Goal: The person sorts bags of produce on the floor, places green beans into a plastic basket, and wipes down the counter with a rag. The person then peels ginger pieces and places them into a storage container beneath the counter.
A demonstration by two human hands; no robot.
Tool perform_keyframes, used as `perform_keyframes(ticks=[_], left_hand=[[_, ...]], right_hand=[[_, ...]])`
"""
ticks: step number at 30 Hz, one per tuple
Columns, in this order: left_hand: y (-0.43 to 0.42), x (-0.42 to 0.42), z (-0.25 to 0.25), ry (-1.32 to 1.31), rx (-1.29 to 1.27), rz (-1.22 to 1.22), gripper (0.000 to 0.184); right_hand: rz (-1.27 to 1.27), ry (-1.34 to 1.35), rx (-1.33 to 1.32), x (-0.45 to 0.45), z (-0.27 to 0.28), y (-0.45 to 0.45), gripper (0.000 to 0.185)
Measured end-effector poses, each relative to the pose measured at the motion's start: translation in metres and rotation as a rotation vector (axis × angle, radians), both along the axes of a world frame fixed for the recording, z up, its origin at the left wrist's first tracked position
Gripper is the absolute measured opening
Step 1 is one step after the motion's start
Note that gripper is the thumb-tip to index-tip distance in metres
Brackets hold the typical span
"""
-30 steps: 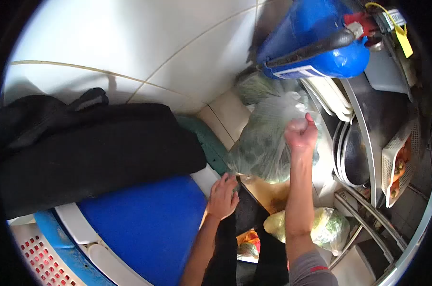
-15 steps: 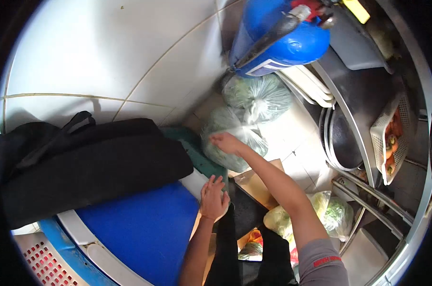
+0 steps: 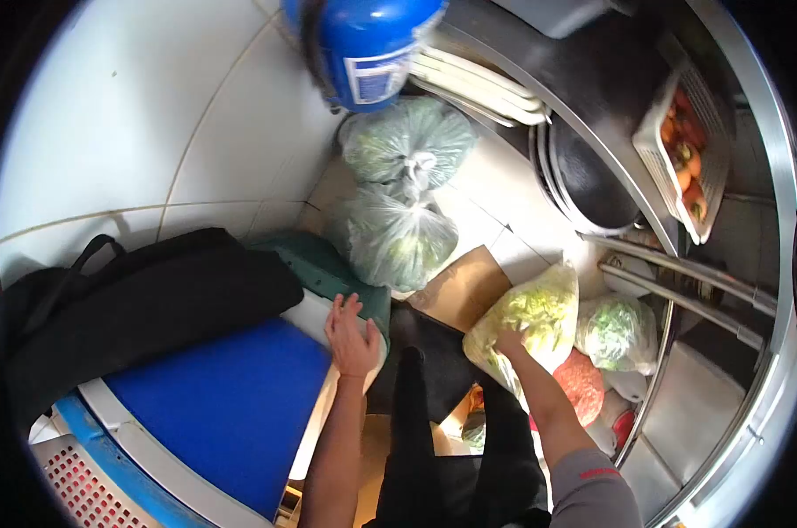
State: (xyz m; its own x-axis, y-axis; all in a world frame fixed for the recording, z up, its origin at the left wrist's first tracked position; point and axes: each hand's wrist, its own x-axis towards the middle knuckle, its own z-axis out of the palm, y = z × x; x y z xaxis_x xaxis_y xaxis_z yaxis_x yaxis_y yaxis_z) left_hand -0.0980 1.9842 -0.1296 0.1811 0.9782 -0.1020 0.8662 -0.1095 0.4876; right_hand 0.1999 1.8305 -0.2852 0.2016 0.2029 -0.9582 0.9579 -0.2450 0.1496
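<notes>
- Left hand (image 3: 352, 343): open, fingers extended, at the end of the white rim (image 3: 307, 317), beside the blue lid (image 3: 223, 409).
- Tied bag (image 3: 403, 238): on the floor, above the cardboard (image 3: 464, 286).
- Right hand (image 3: 509, 341): touching the yellow-green bag; fingers partly hidden, grip cannot be determined.
- Yellow-green bag (image 3: 537, 308): right of the cardboard; long axis diagonal, narrow end pointing to the upper right.
- Green-white bag (image 3: 617, 333): just right of it.

My shirt sleeve (image 3: 588, 493) is gray with little red letters; my pants (image 3: 416, 440) are black.
</notes>
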Motion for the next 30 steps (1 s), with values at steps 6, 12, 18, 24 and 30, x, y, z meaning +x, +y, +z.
perform_keyframes(ticks=[6,12,18,24,30], left_hand=[[-0.005,0.002,-0.004,0.048,0.092,-0.069,0.045],[-0.005,0.014,0.001,0.089,0.098,-0.041,0.041],[-0.036,0.026,0.028,0.031,0.057,0.072,0.042],[-0.082,0.019,0.058,-0.018,-0.046,0.047,0.053],[-0.091,0.001,0.077,-0.213,-0.157,0.025,0.038]], right_hand=[[-0.173,-0.018,0.070,0.054,0.033,-0.125,0.047],[-0.387,-0.006,0.090,0.020,0.114,-0.171,0.049],[-0.914,-0.233,0.144,-0.026,0.146,-0.231,0.050],[-0.793,-0.422,1.602,0.066,0.253,-0.034,0.032],[-0.109,-0.648,2.248,0.194,0.446,0.158,0.015]])
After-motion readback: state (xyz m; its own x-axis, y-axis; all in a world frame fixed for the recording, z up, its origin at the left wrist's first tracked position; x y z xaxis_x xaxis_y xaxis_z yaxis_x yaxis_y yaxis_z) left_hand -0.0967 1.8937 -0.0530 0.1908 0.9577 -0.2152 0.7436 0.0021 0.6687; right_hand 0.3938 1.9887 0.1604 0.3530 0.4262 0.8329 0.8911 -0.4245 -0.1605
